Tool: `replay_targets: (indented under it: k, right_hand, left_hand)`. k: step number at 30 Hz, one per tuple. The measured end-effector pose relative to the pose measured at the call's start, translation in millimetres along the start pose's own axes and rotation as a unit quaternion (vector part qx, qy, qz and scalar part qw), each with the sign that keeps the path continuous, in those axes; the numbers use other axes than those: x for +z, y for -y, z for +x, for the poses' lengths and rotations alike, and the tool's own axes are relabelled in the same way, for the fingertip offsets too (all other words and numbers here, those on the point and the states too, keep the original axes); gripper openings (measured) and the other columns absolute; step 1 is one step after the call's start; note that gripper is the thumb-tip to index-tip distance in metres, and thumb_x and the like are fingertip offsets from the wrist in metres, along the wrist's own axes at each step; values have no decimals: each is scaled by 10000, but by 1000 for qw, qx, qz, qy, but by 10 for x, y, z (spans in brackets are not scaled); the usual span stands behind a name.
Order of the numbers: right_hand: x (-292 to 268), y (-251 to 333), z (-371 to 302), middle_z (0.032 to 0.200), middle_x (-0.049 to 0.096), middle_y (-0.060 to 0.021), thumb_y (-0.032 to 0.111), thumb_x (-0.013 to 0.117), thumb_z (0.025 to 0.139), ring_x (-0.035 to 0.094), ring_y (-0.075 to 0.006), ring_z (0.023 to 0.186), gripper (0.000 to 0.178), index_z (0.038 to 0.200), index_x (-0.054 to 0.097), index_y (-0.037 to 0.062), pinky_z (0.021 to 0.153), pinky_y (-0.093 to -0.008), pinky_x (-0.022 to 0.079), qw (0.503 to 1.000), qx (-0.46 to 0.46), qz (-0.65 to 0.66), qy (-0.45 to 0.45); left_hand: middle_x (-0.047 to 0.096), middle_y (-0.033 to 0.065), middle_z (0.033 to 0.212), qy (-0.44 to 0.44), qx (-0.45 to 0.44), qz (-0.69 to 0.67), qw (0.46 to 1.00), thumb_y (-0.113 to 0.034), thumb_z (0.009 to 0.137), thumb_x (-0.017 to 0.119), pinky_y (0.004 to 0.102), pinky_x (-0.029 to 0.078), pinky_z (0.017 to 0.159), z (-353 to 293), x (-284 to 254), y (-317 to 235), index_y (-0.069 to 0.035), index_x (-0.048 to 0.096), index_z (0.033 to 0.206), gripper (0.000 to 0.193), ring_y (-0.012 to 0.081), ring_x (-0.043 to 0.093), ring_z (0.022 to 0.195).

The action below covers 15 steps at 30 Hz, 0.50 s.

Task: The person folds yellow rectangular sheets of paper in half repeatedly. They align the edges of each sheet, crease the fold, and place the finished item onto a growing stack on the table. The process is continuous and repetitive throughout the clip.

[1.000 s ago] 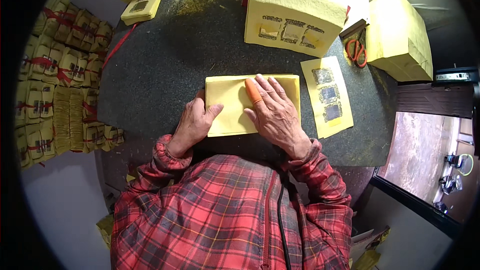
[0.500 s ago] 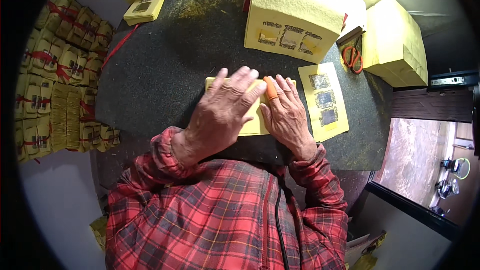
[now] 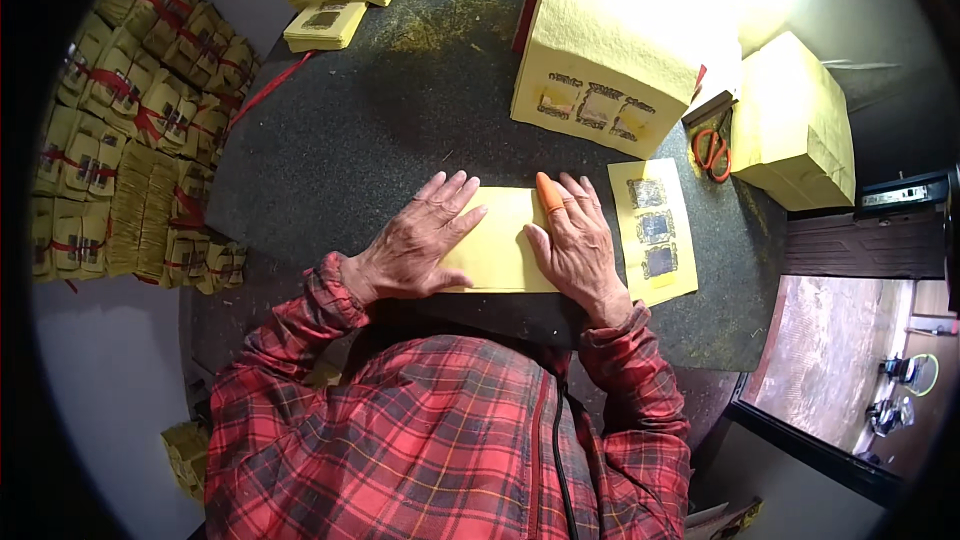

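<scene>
A folded sheet of yellow paper (image 3: pixel 500 245) lies on the dark table in front of me. Across its left end rests my left hand (image 3: pixel 418 238), palm down with the fingers spread. My right hand (image 3: pixel 572 240) lies flat over the right end, and an orange finger cot (image 3: pixel 550 192) covers its index finger. Both hands press on the paper without gripping it. Just right of my right hand lies a yellow printed sheet (image 3: pixel 654 230) with a column of three dark framed squares. Whether more sheets lie under the paper is hard to make out.
Behind stands a tall stack of printed yellow paper (image 3: pixel 600 60). Orange-handled scissors (image 3: pixel 712 155) lie near a yellow paper block (image 3: pixel 795 120). A small yellow stack (image 3: pixel 326 26) sits at the far left with a red ribbon (image 3: pixel 270 90). Tied bundles (image 3: pixel 140 140) are piled at left.
My left hand has slid left and down off the middle of the paper, uncovering it. The right hand stays on the right end. The whole view has shifted slightly.
</scene>
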State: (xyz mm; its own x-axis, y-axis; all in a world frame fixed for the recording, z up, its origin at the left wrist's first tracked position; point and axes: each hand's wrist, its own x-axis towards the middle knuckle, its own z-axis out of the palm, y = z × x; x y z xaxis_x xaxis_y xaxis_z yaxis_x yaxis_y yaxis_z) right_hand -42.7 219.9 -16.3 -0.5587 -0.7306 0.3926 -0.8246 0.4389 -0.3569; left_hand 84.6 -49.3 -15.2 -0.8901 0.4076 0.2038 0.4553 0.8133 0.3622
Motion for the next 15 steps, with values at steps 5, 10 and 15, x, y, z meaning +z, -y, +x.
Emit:
replay_targets:
  k: [5,10,15]
  right_hand:
    - [32,140,-30,1451,614,-226,347,678,1018,531,-406,1429,625,1498,551,-32,1284,-542,334,998,-39,32,35]
    - [36,296,-82,1462,602,-233,378,687,1014,523,-407,1437,668,1506,530,-46,1288,-542,327,994,-68,53,66]
    - [-112,312,-101,1524,556,-260,454,659,1029,483,-428,1478,726,1524,505,-54,1297,-543,309,989,-81,54,114]
  left_hand:
    - [296,316,1710,90,47,-51,994,-712,859,733,657,177,1315,-432,-323,-98,-93,443,1619,1022,531,234,1607]
    - [401,238,1674,47,77,53,995,-309,874,801,622,285,1308,-803,-120,-175,-193,473,1602,807,487,320,1589]
    - [546,202,1587,-97,60,-7,993,-213,958,738,584,383,1269,-845,115,-147,-143,566,1435,512,446,482,1511]
